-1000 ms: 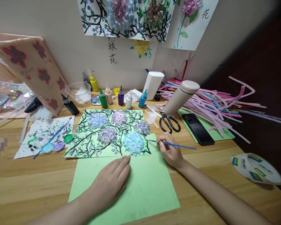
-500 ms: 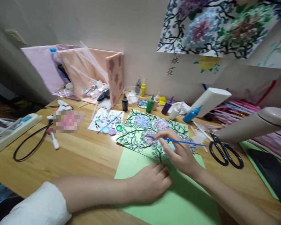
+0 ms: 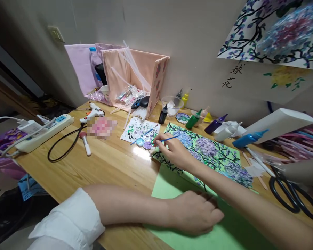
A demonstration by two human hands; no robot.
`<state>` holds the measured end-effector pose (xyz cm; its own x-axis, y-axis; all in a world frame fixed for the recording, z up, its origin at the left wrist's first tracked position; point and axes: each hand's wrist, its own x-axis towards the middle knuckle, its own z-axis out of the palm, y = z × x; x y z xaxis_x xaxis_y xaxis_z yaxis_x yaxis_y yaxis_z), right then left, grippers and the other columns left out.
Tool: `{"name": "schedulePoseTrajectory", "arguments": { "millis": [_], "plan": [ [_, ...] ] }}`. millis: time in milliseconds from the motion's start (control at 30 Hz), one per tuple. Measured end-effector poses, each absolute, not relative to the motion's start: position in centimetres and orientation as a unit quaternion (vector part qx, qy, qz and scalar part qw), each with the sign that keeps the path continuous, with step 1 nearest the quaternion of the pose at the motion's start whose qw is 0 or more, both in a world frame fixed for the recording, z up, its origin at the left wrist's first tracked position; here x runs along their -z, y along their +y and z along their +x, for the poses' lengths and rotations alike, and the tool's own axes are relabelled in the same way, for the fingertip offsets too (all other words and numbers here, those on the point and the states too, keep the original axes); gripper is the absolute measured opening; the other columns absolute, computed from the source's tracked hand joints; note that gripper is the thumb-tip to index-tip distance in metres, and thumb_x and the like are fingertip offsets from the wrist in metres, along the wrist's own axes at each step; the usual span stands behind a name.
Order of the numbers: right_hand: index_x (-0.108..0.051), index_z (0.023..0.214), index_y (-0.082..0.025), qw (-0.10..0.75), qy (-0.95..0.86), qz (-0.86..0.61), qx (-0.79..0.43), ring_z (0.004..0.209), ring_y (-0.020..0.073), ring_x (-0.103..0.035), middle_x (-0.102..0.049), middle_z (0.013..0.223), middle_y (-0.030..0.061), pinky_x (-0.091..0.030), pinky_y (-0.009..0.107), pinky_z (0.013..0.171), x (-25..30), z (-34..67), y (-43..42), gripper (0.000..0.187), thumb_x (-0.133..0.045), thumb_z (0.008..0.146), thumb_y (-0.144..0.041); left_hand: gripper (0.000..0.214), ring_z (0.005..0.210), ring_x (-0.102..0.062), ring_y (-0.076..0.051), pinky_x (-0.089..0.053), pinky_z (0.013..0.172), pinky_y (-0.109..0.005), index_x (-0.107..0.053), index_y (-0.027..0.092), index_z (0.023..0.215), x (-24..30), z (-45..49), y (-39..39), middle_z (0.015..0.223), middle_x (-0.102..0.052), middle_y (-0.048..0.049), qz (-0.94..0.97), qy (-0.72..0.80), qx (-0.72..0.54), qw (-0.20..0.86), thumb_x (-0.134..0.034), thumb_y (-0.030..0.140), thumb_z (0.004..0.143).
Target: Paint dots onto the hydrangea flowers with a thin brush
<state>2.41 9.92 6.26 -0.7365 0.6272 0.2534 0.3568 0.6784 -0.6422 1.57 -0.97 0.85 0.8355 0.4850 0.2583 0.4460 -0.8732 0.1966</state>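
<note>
My right hand (image 3: 172, 149) pinches a thin blue paintbrush (image 3: 170, 138), its tip down among small round paint dishes (image 3: 147, 145) holding light blue, purple and green paint. Under that wrist lies a green sheet painted with blue and purple flowers (image 3: 206, 147) and black branches. My left hand (image 3: 195, 212) rests on a plain green sheet (image 3: 169, 194), its fingers curled in and nothing showing in them. Left of the dishes, a paint-spotted white paper (image 3: 133, 130) carries a second blue brush (image 3: 150, 130).
Paint bottles stand or lean behind the painting: black (image 3: 163, 114), green (image 3: 193, 119), purple (image 3: 216, 124) and blue (image 3: 250, 138). Large black-handled scissors (image 3: 284, 191) lie at right. A glue gun (image 3: 95, 110) and a power strip (image 3: 45, 133) are at left, near a pink fabric box (image 3: 160, 81).
My right hand has moved left with the paintbrush, from over the painted flowers to the paint dishes. The view has turned left. My left hand stays on the plain green sheet.
</note>
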Motion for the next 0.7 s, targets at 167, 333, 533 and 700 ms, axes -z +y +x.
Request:
{"name": "schedulePoseTrajectory", "arguments": {
  "millis": [167, 333, 533, 700],
  "plan": [
    [-0.055, 0.086, -0.019, 0.253, -0.88, -0.274, -0.294, 0.085, 0.0178, -0.054, -0.061, 0.086, 0.0048, -0.04, 0.032, 0.075, -7.4, 3.4, 9.5, 0.015, -0.04, 0.09, -0.019, 0.019, 0.086, -0.054, -0.021, -0.044, 0.062, -0.03, -0.052, 0.011, 0.094, -1.1, 1.5, -1.0, 0.095, -0.061, -0.009, 0.956, 0.246, -0.148, 0.063, -0.047, 0.026, 0.085],
    [-0.056, 0.091, -0.021, 0.369, -0.832, -0.322, -0.261, 0.086, 0.0169, -0.056, -0.06, 0.088, 0.0034, -0.041, 0.032, 0.078, -9.5, 10.0, 8.3, 0.018, -0.038, 0.092, -0.022, 0.017, 0.093, -0.054, -0.022, -0.047, 0.077, -0.032, -0.052, 0.01, 0.094, -1.5, 1.2, -0.8, 0.102, -0.059, -0.0121, 0.958, 0.243, -0.136, 0.071, -0.044, 0.023, 0.085],
    [-0.053, 0.085, -0.022, 0.525, -0.678, -0.478, -0.188, 0.074, 0.0163, -0.054, -0.054, 0.081, 0.0019, -0.043, 0.031, 0.07, -5.3, 23.3, 5.4, 0.008, -0.046, 0.087, -0.026, 0.024, 0.116, -0.045, -0.023, -0.039, 0.099, -0.033, -0.051, 0.01, 0.105, -1.7, 1.1, -0.6, 0.127, -0.049, -0.0131, 0.945, 0.26, -0.146, 0.133, -0.045, 0.018, 0.084],
    [-0.05, 0.082, -0.022, 0.552, -0.605, -0.536, -0.203, 0.069, 0.0149, -0.051, -0.05, 0.078, 0.0006, -0.042, 0.029, 0.065, -0.9, 29.2, 1.5, 0.006, -0.044, 0.085, -0.02, 0.029, 0.115, -0.047, -0.024, -0.045, 0.095, -0.038, -0.05, 0.011, 0.111, -1.7, 1.4, -0.5, 0.129, -0.049, -0.0126, 0.942, 0.269, -0.151, 0.132, -0.04, 0.012, 0.083]
  ]
}}
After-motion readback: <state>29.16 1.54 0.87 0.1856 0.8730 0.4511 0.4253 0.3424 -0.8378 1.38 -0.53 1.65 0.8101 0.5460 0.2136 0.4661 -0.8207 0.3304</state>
